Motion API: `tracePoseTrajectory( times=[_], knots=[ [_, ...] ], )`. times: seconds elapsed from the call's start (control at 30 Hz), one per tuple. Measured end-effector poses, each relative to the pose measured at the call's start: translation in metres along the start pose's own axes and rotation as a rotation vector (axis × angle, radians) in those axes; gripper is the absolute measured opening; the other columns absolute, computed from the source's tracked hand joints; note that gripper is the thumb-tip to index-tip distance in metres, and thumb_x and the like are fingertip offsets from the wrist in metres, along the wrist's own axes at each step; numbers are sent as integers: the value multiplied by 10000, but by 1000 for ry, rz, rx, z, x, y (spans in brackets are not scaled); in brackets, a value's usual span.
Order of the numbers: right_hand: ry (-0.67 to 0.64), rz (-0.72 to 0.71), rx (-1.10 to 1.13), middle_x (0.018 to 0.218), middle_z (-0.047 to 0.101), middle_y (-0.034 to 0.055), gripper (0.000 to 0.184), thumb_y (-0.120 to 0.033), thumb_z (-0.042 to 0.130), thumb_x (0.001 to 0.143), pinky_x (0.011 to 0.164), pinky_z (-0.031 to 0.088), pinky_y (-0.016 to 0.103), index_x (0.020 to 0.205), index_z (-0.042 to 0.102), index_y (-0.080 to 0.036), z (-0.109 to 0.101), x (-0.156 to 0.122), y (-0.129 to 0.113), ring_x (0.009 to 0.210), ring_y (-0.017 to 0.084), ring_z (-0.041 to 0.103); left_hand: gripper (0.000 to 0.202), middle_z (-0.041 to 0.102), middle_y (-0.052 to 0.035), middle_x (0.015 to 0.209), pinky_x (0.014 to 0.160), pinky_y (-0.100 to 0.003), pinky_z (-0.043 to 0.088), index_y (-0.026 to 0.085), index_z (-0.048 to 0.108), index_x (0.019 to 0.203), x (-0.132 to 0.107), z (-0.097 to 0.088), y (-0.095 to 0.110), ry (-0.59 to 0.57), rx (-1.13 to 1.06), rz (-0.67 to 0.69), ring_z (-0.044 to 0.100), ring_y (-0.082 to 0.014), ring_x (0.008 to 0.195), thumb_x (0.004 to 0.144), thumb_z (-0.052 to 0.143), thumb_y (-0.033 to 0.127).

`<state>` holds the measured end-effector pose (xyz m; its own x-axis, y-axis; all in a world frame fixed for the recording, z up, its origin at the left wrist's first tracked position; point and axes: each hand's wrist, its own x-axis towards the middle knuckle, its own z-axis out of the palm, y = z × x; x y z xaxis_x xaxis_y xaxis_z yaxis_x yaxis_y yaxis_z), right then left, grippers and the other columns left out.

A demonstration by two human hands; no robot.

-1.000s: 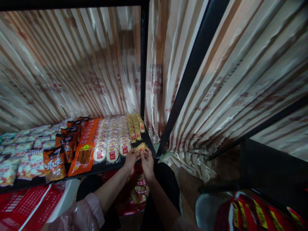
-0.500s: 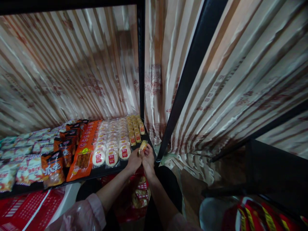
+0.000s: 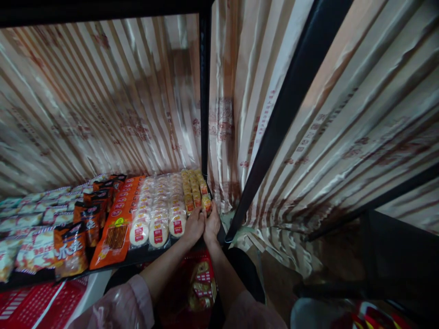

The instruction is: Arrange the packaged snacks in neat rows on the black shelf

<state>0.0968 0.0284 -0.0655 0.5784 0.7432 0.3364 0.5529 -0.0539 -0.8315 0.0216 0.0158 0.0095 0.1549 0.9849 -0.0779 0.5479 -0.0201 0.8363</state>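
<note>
Both hands are at the right end of a black shelf (image 3: 120, 264), around a small yellow-wrapped snack cake (image 3: 206, 204) with a red label. My right hand (image 3: 212, 224) grips it from the right side, fingers closed. My left hand (image 3: 195, 227) is closed against its near left edge, fingertips partly hidden. The cake is in line with the rightmost row of small yellow packs (image 3: 195, 186). Left of these lie rows of round white packaged cakes (image 3: 158, 235) with red labels.
Further left on the shelf are a flat orange snack pack (image 3: 103, 251), black-and-orange bags (image 3: 70, 251) and white bags (image 3: 36, 250). A red basket (image 3: 209, 269) with wrapped packs is below my arms. Black posts (image 3: 205, 91) and a striped curtain (image 3: 154, 91) border the shelf.
Both hands have moved forward with the snack cake, from in front of the shelf's edge to the front of the rightmost row. The view has shifted slightly.
</note>
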Motion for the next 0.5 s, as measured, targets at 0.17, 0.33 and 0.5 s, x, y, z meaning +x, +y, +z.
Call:
tracePoseTrajectory(
  times=[0.17, 0.33, 0.5],
  knots=[
    [-18, 9, -41, 1200, 586, 144, 488, -290, 365, 842, 897, 431, 346, 1301, 424, -133, 3, 13, -4, 1090, 224, 551, 405, 501, -113, 1344, 1105, -327, 258, 119, 534, 1227, 10, 4, -5, -31, -37, -9, 410, -190, 1283, 870, 364, 204],
    [-25, 6, -79, 1202, 580, 137, 463, -276, 358, 854, 880, 423, 350, 1295, 435, -155, 5, 24, -8, 1061, 233, 557, 433, 468, -148, 1365, 1111, -335, 252, 69, 515, 1248, 11, 6, -11, -47, -34, -27, 386, -204, 1303, 878, 345, 216],
    [-36, 21, -85, 1184, 589, 126, 463, -289, 369, 856, 863, 431, 338, 1293, 425, -147, 9, 30, -7, 1046, 224, 563, 445, 448, -112, 1387, 1122, -347, 235, 112, 507, 1277, 12, 7, -13, -42, -39, -35, 386, -202, 1305, 872, 348, 204]
  ],
)
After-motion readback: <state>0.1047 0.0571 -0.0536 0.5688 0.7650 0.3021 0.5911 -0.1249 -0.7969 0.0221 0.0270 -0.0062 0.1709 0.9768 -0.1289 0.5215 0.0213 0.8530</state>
